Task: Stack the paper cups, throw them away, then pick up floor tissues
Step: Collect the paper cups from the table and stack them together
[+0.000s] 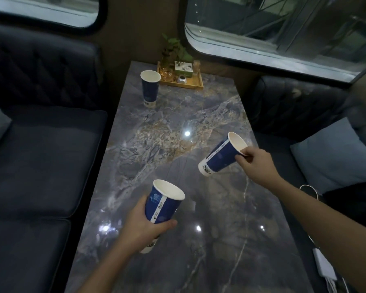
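Over the near half of the marbled tabletop (209, 240), two blue paper cups held aloft, one per hand; near cup (164, 205) wrapped by the left hand (145, 226), fingers behind and thumb curled across the lower wall, long axis close to upright with a slight lean, mouth up and tipped a little to the right, white foot pointing down toward the wearer; tilted cup (222, 155) pinched at its rim by the right hand (256, 163), thumb and fingertips closed on the lip, long axis slanted, mouth up and to the right, white base down and to the left, clear of the tabletop; third cup (150, 88) standing upright and untouched at the far end, mouth up, just beside the wooden tray (193, 84).

Base of the near cup largely hidden behind the left palm, only a pale sliver showing below it; left fingers out of sight behind the cup; printing on all three cups too small to read; items on the tray dim and blurred, possibly a small plant (173, 47) and a box; both forearms cut off by the lower frame edge.

Cups alike: deep blue walls, white interiors and rolled white rims, a white vertical strip down the side, pale patterned band at the foot.
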